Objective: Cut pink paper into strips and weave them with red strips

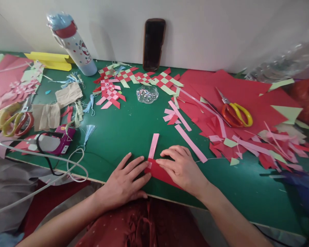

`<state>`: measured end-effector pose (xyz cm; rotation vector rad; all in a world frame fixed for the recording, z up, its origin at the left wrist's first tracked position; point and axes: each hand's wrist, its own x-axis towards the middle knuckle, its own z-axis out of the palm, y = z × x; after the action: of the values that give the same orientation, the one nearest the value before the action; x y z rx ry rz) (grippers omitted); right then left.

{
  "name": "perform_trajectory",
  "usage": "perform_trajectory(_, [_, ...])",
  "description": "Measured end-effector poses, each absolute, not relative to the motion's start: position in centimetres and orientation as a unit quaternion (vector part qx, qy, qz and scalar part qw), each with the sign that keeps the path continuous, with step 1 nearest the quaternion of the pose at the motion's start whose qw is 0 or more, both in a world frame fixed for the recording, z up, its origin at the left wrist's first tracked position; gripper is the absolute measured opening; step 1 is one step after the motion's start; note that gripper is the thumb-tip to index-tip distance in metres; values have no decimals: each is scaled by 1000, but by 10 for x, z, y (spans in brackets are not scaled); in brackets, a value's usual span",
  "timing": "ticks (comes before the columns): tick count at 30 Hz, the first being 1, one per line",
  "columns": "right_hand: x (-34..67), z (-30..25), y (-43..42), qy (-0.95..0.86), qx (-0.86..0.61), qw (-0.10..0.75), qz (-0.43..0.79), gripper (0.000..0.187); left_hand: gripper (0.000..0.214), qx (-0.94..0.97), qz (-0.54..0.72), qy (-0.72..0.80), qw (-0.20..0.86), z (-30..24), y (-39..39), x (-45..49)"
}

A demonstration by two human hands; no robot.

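Note:
A red paper piece (pixel 162 172) lies at the green table's front edge, with a pink paper strip (pixel 153 145) standing out from its far side; a bit of pink also shows on the red. My left hand (pixel 130 178) rests flat, fingers spread, its fingertips on the left end of the red paper. With fingers bent and tips together, my right hand (pixel 181 168) pinches the paper's upper edge; the exact grip is partly hidden. To the right of it lies another loose pink strip (pixel 190 143).
Woven paper fish (pixel 167 80) surround a clear dish of small beads (pixel 147 94). Scissors (pixel 237 113) lie on red sheets (pixel 195 85) among scraps at right. A phone (pixel 154 44) and a bottle (pixel 73 44) stand behind. Cables (pixel 77 168) and more scissors (pixel 16 123) occupy the left.

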<state>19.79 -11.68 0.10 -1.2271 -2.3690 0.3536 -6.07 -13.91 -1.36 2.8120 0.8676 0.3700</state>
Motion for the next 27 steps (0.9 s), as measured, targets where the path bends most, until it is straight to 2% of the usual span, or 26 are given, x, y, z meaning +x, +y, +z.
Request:
perform_trajectory(10, [205, 1, -121, -853, -450, 225, 140, 17, 43, 945, 124, 284, 101, -7, -134, -52])
perform_trajectory(16, [227, 5, -142, -825, -516, 200, 117, 24, 38, 947, 123, 276, 109, -6, -134, -53])
perform_trajectory(22, [231, 6, -171, -807, -555, 170, 113, 23, 36, 948, 134, 262, 118, -7, -132, -52])
perform_trajectory(27, [229, 1, -177, -793, -568, 191, 109, 21, 38, 949, 129, 260, 124, -7, -131, -51])
